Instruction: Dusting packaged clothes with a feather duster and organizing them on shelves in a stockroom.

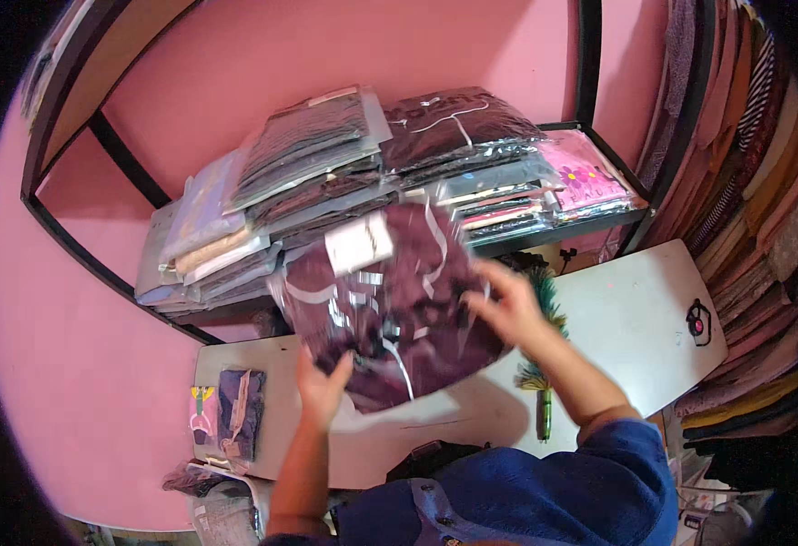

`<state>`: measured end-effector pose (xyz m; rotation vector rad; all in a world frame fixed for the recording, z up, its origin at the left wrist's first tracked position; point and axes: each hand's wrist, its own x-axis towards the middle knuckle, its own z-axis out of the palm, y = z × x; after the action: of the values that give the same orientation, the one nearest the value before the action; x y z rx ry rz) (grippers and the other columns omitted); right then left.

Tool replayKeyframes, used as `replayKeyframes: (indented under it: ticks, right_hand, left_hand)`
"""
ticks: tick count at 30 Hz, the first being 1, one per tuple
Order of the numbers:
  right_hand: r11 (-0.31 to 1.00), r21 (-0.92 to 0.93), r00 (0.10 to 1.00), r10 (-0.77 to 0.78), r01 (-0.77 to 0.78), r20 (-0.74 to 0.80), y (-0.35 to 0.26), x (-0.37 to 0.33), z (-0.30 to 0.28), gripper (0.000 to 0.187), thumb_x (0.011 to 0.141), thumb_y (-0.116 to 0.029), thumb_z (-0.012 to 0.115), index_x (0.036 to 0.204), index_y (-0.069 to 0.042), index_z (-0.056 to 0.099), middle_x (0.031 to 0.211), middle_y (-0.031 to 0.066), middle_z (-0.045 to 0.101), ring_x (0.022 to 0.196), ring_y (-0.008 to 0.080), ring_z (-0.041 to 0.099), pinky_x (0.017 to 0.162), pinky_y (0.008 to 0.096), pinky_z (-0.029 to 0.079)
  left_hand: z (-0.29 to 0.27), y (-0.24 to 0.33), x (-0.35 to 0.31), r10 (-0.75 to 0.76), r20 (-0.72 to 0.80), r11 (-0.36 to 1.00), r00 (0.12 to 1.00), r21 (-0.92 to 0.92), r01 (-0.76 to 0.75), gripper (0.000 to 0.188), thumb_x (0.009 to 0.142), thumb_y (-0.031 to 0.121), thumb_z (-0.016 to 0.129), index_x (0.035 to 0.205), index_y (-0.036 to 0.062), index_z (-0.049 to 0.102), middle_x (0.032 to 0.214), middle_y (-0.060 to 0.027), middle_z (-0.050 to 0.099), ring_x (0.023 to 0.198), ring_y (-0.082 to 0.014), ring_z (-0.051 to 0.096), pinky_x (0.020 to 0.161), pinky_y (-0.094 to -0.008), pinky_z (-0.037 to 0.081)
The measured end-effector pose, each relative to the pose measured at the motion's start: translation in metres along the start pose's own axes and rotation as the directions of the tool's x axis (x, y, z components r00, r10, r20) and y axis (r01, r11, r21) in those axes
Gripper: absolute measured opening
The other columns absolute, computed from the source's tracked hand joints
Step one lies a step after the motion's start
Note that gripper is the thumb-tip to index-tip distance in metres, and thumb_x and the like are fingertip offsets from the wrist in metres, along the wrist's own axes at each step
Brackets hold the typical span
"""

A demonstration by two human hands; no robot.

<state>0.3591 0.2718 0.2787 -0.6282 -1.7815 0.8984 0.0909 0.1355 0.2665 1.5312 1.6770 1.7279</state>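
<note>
Between my two hands I hold a dark maroon garment in a clear plastic bag point(444, 337), tilted above the white table point(636, 300). A white label and pale drawstrings show through the shiny film. My left hand point(324, 382) grips its lower left edge, thumb on top. At the right edge my right hand point(506, 305) holds it, with the thumb over the front and the fingers partly hidden. Just behind the bag stand stacks of other bagged garments point(303, 150) on a black-framed shelf point(517, 242).
A green feather duster point(545, 364) lies on the table right of the bag. Farther right is a small black-and-pink object point(697, 322). Two folded packets, one dark blue point(241, 414), lie at the table's left end. Hanging fabrics point(736, 182) line the right side. A pink packet point(585, 173) rests on the shelf.
</note>
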Motion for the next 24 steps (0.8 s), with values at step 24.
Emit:
replayKeyframes:
  ticks: [24]
  right_hand:
    - [0.91, 0.147, 0.917, 0.397, -0.388, -0.035, 0.139, 0.307, -0.156, 0.03, 0.081, -0.005, 0.064, 0.108, 0.006, 0.06, 0.086, 0.0121, 0.064, 0.066, 0.0172, 0.061, 0.059, 0.0294, 0.051]
  left_hand:
    - [0.153, 0.087, 0.246, 0.422, 0.705, 0.282, 0.569, 0.495, -0.822, 0.042, 0.082, 0.008, 0.055, 0.123, -0.0043, 0.05, 0.122, -0.0233, 0.053, 0.114, -0.0354, 0.052, 0.099, -0.0411, 0.04]
